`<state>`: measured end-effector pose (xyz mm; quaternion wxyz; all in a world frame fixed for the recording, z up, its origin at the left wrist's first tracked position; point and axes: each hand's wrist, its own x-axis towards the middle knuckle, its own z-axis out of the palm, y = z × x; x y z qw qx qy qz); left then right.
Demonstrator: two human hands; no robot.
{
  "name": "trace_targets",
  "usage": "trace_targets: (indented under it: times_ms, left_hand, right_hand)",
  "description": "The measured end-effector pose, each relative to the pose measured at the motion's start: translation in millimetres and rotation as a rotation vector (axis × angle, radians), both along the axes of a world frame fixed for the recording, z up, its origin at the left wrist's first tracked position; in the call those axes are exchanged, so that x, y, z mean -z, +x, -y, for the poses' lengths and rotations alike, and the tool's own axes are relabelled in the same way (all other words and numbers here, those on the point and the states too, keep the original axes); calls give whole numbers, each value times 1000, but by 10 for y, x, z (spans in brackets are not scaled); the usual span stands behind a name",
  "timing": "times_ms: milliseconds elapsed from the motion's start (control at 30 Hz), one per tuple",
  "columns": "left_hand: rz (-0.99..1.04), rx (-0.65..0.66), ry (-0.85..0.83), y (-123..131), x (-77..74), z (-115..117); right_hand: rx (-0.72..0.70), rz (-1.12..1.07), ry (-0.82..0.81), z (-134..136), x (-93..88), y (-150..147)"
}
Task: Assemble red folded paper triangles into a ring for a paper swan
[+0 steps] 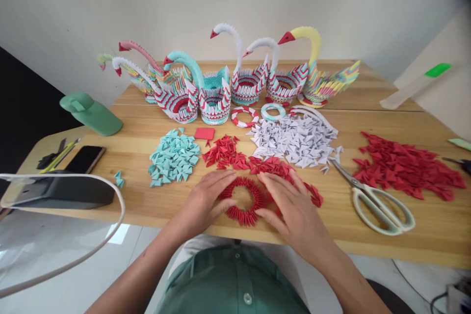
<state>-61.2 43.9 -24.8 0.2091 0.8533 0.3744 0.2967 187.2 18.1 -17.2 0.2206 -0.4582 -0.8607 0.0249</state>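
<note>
Red ring [243,201] of folded pieces lies on the table [423,225], both hands open: left hand [206,199] and right hand [290,206] seemingly press its sides; next, steady even pressure.

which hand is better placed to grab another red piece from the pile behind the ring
Right, probably. The right hand already lies over the red pieces behind the red ring; the left hand rests on the ring's left side.

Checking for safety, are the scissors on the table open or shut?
Shut: the scissors lie flat, blades together in one line, handles side by side.
</note>
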Motion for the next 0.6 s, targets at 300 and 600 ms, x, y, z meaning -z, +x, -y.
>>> trace_targets:
  times_ms: [300, 600]
  left_hand:
    - [-294, 105, 33, 328, -313, -342]
    - [-357, 96, -3, 398, -203, -370]
  right_hand:
    - [157, 116, -21, -42, -188, -246]
    - [241, 215, -36, -100, -178, -340]
